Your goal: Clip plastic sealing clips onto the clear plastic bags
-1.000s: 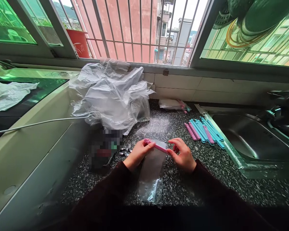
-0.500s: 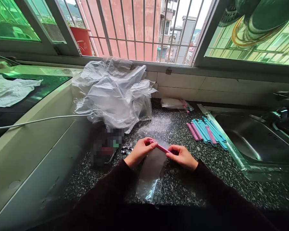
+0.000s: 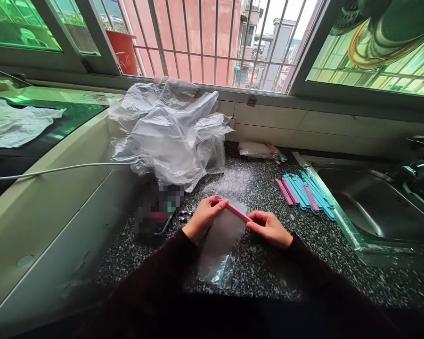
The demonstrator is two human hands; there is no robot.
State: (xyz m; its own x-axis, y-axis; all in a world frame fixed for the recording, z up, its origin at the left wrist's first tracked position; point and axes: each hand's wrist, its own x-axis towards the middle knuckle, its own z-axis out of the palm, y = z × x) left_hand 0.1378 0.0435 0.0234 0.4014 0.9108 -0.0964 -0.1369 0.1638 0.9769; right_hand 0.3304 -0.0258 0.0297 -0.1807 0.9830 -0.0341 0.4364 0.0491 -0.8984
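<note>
A pink sealing clip (image 3: 236, 212) lies across the top of a small clear plastic bag (image 3: 221, 247) on the speckled dark counter (image 3: 268, 268). My left hand (image 3: 203, 217) pinches the clip's left end with closed fingers. My right hand (image 3: 268, 228) pinches its right end, fingers curled. The bag hangs down from the clip toward me, flat on the counter. Both forearms are in dark sleeves.
A row of several blue and pink clips (image 3: 305, 193) lies right of the hands, beside a steel sink (image 3: 378, 207). A heap of crumpled clear plastic (image 3: 173, 132) sits behind. A packet of clips (image 3: 259, 150) rests by the wall. A blurred dark object (image 3: 157, 214) lies left.
My right hand has closed onto the clip's right end and both hands have shifted slightly. The view has drifted a little; the bag stays under the clip.
</note>
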